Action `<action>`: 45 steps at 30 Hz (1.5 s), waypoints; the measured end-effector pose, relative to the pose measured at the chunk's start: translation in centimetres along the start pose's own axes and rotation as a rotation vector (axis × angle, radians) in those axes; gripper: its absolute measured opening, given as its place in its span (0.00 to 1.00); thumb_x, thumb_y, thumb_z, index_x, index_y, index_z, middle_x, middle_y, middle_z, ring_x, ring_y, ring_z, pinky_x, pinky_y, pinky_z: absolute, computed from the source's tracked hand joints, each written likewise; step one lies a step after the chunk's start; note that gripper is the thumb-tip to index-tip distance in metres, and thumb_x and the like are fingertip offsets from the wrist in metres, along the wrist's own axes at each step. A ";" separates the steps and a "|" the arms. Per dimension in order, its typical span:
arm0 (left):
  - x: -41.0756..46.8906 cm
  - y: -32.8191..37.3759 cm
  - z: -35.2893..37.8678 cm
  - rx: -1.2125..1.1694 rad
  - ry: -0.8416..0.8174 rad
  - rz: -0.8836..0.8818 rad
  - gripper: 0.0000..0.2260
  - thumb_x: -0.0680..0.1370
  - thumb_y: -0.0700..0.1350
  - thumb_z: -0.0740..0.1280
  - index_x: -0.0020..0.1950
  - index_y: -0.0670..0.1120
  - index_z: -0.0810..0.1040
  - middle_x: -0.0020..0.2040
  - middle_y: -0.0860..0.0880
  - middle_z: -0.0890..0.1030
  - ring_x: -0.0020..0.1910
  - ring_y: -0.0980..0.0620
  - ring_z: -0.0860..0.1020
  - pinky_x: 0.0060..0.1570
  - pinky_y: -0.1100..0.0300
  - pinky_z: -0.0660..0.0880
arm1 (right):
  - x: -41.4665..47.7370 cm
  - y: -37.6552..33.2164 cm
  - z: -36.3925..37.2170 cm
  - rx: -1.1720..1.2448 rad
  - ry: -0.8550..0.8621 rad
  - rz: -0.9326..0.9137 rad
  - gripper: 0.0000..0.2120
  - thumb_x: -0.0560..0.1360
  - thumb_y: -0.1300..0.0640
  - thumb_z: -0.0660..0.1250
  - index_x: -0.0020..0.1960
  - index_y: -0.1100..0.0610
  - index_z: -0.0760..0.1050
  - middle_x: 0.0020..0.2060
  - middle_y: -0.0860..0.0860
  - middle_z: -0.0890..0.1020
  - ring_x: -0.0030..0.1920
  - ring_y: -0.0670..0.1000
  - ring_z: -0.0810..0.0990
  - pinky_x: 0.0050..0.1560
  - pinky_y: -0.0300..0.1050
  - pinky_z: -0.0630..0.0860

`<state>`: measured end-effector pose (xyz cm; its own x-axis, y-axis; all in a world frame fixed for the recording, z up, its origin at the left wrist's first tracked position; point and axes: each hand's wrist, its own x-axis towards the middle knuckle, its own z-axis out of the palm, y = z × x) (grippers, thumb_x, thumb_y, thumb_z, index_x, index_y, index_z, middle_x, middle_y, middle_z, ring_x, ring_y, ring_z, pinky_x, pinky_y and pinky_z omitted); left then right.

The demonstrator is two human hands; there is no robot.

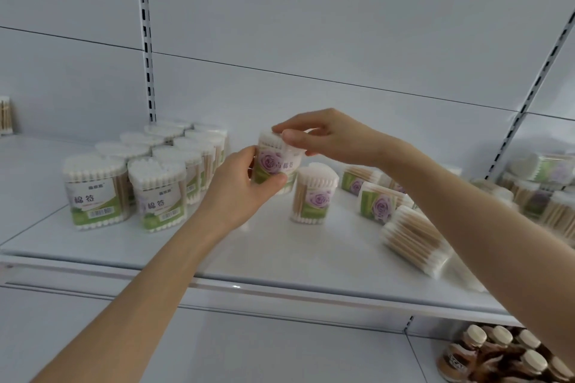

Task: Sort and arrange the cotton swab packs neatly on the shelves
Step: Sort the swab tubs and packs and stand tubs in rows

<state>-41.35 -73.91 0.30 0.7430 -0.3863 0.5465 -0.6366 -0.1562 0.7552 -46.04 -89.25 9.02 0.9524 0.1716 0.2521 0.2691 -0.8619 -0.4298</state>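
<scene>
Two bare hands met over the middle of the white shelf (186, 246), both closed on one upright rose-label pack (278, 162) of cotton swabs, which was held just above the shelf. From the head camera, the left hand (241, 186) reached in from the lower left with its forearm stretched diagonally; its fingers (273, 180) and thumb wrapped the lower left side of the pack. The right hand (326, 137) came across from the right, wrist bent, its fingers (294, 135) pinching down on the pack's top edge.

Much of the held pack's label was covered by the left hand, and its print was blurred. The right forearm cut across the loose packs behind it, so part of that heap could not be made out. At the far right, more packs (541, 183) were smeared and partly cut off by the frame edge.

To the left stood two neat rows of green-label packs (155, 177), upright and touching one another. Just right of the held pack a second rose-label pack (314, 193) stood upright on the shelf. Beyond it several packs lay tipped over, among them a lying pack (413, 239) nearest the front edge. On the lower shelf at bottom right, brown bottles (497, 354) with pale caps were partly hidden by the right arm
</scene>
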 end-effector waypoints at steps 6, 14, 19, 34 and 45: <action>0.3 0.6 -0.7 -0.061 -0.058 0.016 0.09 0.73 0.43 0.70 0.49 0.54 0.75 0.46 0.57 0.80 0.48 0.56 0.79 0.47 0.61 0.76 | -0.5 0.1 -0.1 0.075 0.019 -0.015 0.15 0.75 0.51 0.65 0.61 0.51 0.76 0.52 0.40 0.79 0.52 0.38 0.77 0.56 0.34 0.74; 0.8 1.2 -0.4 -0.043 -0.072 0.055 0.09 0.75 0.41 0.68 0.52 0.50 0.74 0.48 0.51 0.80 0.49 0.50 0.79 0.51 0.48 0.76 | -0.1 0.6 -0.2 0.111 0.146 -0.044 0.13 0.69 0.56 0.74 0.53 0.52 0.79 0.49 0.47 0.81 0.52 0.45 0.79 0.58 0.46 0.75; 1.1 0.8 0.9 0.106 -0.026 -0.055 0.25 0.73 0.53 0.71 0.63 0.41 0.69 0.59 0.47 0.76 0.56 0.47 0.76 0.52 0.52 0.74 | 1.0 2.1 -0.5 0.110 0.252 -0.034 0.12 0.68 0.58 0.74 0.50 0.49 0.77 0.49 0.49 0.80 0.51 0.49 0.78 0.57 0.50 0.75; -0.8 -0.7 0.2 0.056 -0.183 -0.102 0.19 0.69 0.47 0.75 0.54 0.51 0.69 0.41 0.58 0.75 0.37 0.63 0.74 0.33 0.74 0.68 | 8.7 5.0 1.3 0.019 0.210 0.130 0.24 0.70 0.56 0.71 0.64 0.55 0.69 0.56 0.51 0.72 0.54 0.50 0.72 0.50 0.40 0.68; -1.9 -2.4 -1.8 -0.197 -0.195 -0.148 0.19 0.68 0.44 0.75 0.52 0.54 0.70 0.50 0.52 0.80 0.43 0.56 0.79 0.43 0.59 0.76 | 13.1 6.4 6.8 -0.301 0.042 0.041 0.24 0.75 0.51 0.67 0.66 0.60 0.68 0.61 0.56 0.74 0.61 0.56 0.71 0.57 0.45 0.67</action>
<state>-40.81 -71.14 -1.86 0.7589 -0.5423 0.3606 -0.4586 -0.0520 0.8871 -30.88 -89.24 3.64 0.9531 0.1196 0.2779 0.1701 -0.9715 -0.1653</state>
